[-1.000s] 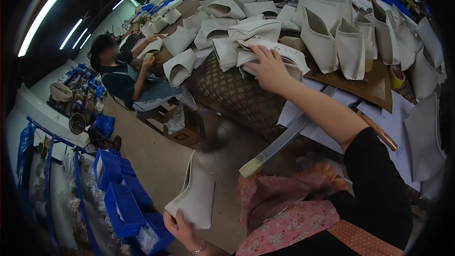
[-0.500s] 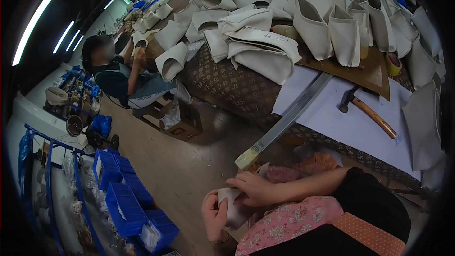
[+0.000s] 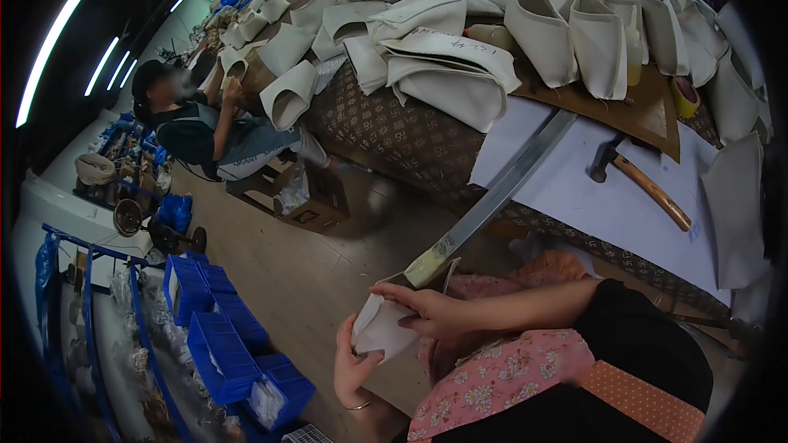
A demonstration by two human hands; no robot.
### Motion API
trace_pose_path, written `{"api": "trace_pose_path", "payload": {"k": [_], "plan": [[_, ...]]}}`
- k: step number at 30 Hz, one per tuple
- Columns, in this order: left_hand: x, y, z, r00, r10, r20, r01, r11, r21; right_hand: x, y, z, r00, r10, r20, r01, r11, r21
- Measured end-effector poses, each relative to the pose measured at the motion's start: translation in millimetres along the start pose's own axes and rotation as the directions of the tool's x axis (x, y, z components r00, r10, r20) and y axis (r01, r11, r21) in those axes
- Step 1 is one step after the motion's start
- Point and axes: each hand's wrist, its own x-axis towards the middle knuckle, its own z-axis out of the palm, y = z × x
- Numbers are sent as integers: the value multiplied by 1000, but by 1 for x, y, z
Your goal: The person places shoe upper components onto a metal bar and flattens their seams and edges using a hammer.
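A white, leather-like folded piece is held in front of the pink floral apron. My left hand, with a bracelet at the wrist, grips its lower left side, thumb on the near face. My right hand holds its upper right edge; some of those fingers are hidden. Just above the right hand is the yellow-taped end of a long metal bar, which sticks out from the table. Part of another curved edge shows behind that end, its kind unclear.
Many white pouch-like pieces stand and lie on the patterned table. A hammer rests on white paper near a tape roll. Another person sits at the far left side. Blue bins stand lower left.
Both hands have moved slightly up and left with the white piece, which now shows more of its flat face. My left fingers have spread along its edge. The view has shifted a little.
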Motion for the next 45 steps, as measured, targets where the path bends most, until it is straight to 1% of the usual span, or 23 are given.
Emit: {"api": "trace_pose_path", "payload": {"k": [2,4,5,6,7,9,10,12,13,14,15,16,17,19,20,22,24,28,31,33,37,39,45], "plan": [[4,-1,9,997,-62,-51,64,997,34,3,-1,-11,998,-29,-53,34,993,113],[18,10,27,982,23,-187,-35,997,-63,0,-5,-20,995,-38,-97,49,993,111],[26,15,36,981,5,-195,-19,997,-68,-3,-8,-24,989,-56,-140,71,992,108],[37,21,43,961,180,-211,-153,979,134,-6,-13,-33,990,-41,-134,57,991,119],[50,27,52,917,350,-190,-276,902,332,-10,-20,-46,971,-22,-240,30,999,31],[73,35,71,879,469,-79,-363,768,527,-21,-30,-69,913,-35,-405,2,997,-81],[82,40,84,883,462,-86,-352,772,530,-27,-33,-79,882,-61,-466,11,994,-109],[95,45,107,922,381,69,-346,730,589,-44,-36,-100,841,-65,-537,-28,986,-164],[98,45,113,925,373,72,-341,733,588,-54,-43,-107,814,20,-580,-173,962,-210],[100,44,119,938,334,93,-319,729,605,-59,-50,-110,810,26,-586,-180,962,-206],[102,43,123,949,295,113,-299,724,622,-64,-57,-113,798,-21,-602,-237,908,-346],[101,43,125,950,289,120,-299,727,618,-67,-60,-117,789,-71,-610,-293,829,-475],[100,44,124,943,307,128,-313,694,649,-67,-61,-120,785,-64,-616,-301,830,-469],[95,47,123,940,313,138,-320,658,682,-60,-61,-125,821,-421,-386,-91,571,-816],[93,51,123,936,323,136,-329,676,659,-55,-58,-128,820,-416,-392,-95,577,-811],[92,53,117,934,331,132,-336,692,639,-46,-49,-136,822,-465,-329,-69,492,-868],[93,55,107,955,285,80,-278,772,572,-42,-47,-146,837,-425,-344,-115,479,-870],[94,60,95,956,263,128,-287,754,590,-38,-49,-154,879,-311,-363,-182,485,-855],[98,68,93,947,251,201,-321,720,615,-36,-54,-156,876,-285,-390,-205,512,-834],[102,73,90,902,291,318,-430,648,628,-36,-53,-157,871,-302,-388,-190,520,-833],[109,79,87,902,265,342,-430,639,638,-38,-53,-159,881,-289,-374,-170,544,-822],[113,83,87,847,315,427,-531,484,695,-37,-52,-159,877,-293,-380,-176,539,-824],[121,95,93,854,259,452,-516,527,675,-36,-50,-156,864,-315,-393,-188,520,-833]]}}
